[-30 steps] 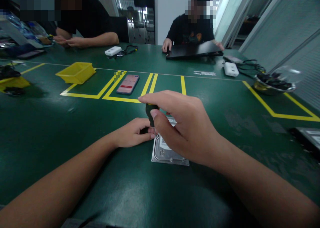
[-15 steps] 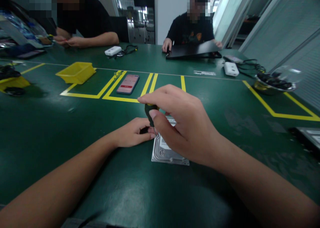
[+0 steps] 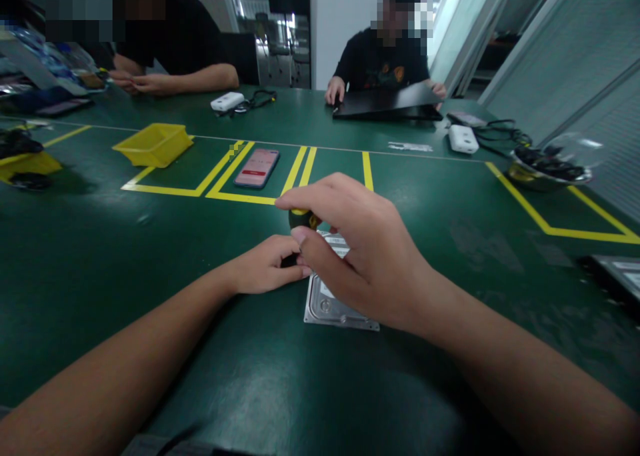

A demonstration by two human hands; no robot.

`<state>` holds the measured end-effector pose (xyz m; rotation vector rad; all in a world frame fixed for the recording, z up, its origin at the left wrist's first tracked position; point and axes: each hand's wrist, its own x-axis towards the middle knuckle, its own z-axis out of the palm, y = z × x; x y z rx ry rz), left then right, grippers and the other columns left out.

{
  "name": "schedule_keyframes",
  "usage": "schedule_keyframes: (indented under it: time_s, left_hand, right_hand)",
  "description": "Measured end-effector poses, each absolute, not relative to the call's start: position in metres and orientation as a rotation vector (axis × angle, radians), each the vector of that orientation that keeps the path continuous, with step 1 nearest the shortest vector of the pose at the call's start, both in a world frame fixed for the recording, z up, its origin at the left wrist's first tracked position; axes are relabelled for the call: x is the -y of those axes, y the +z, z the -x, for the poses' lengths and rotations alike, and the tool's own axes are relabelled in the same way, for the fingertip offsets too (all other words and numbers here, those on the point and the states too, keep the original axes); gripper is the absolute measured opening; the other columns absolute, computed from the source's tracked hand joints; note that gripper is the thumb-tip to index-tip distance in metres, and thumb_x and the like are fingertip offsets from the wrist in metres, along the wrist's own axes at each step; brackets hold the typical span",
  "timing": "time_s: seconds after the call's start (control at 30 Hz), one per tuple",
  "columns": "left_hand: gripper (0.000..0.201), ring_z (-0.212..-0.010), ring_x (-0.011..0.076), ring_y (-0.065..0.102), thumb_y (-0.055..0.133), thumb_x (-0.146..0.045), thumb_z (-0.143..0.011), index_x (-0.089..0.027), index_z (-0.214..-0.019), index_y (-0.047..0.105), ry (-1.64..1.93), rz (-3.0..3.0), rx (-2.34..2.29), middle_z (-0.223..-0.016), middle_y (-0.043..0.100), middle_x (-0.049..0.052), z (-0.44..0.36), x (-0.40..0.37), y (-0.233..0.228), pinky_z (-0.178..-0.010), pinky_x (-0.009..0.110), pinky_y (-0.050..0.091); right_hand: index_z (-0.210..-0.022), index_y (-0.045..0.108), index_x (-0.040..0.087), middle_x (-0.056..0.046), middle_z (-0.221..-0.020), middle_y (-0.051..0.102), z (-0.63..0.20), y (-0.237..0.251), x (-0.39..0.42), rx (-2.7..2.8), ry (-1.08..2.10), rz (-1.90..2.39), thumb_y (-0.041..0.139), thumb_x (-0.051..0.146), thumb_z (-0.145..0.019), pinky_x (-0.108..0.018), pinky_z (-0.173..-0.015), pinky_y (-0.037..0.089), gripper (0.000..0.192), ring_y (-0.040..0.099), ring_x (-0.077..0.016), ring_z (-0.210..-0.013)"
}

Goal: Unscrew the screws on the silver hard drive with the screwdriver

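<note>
A silver hard drive (image 3: 340, 315) with a white label lies flat on the green table. My right hand (image 3: 365, 243) is closed on a screwdriver (image 3: 301, 220) with a dark green and yellow handle; the thumb presses its side and the index finger stretches over its top. The handle stands roughly upright above the drive's left edge, and the thumb hides its shaft and tip. At that same edge my left hand (image 3: 267, 264) grips the hard drive, thumb and fingers brought together. Much of the drive is covered by my right hand.
A phone (image 3: 257, 168) lies inside yellow tape marks beyond my hands, with a yellow bin (image 3: 156, 145) to its left. At right stand a bowl of dark parts (image 3: 550, 166) and another drive-like unit (image 3: 617, 276). Two people sit across; one holds a black panel (image 3: 387, 101).
My right thumb has shifted slightly left and down round the screwdriver, and the handle has turned, showing more yellow. The shaft is now hidden. My left hand and the hard drive stay put.
</note>
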<state>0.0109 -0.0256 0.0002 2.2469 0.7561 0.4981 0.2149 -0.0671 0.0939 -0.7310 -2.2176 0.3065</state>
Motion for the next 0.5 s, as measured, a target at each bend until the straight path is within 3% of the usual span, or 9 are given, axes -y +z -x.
schedule_keyframes:
  time_s: [0.17,0.3,0.5]
  left_hand:
    - [0.024,-0.089,0.0198,0.061,0.052,-0.034,-0.095,-0.015,-0.102,0.062,0.509,-2.199,-0.767,-0.098,0.067,0.006,-0.013,0.027,0.005,-0.08,0.033,0.051]
    - [0.024,-0.085,0.0193,0.061,0.051,-0.036,-0.095,-0.015,-0.093,0.063,0.473,-2.165,-0.737,-0.093,0.067,0.006,-0.015,0.028,0.012,-0.075,0.031,0.051]
    - [0.022,-0.086,0.0197,0.061,0.053,-0.034,-0.094,-0.014,-0.096,0.062,0.485,-2.197,-0.814,-0.091,0.066,0.005,-0.013,0.028,0.006,-0.078,0.033,0.052]
  right_hand:
    - [-0.124,0.06,0.012,-0.009,-0.11,0.066,-0.212,0.089,0.068,2.222,0.325,0.7,0.043,0.014,-0.093,-0.033,-0.087,0.053,0.035,0.06,-0.0185,-0.1]
    - [-0.125,0.058,0.014,-0.009,-0.114,0.066,-0.209,0.087,0.068,2.241,0.349,0.676,0.045,0.014,-0.093,-0.032,-0.091,0.052,0.034,0.06,-0.0179,-0.104]
    - [-0.121,0.061,0.012,-0.009,-0.108,0.067,-0.212,0.089,0.066,2.219,0.302,0.686,0.049,0.019,-0.094,-0.033,-0.083,0.05,0.031,0.059,-0.0177,-0.096]
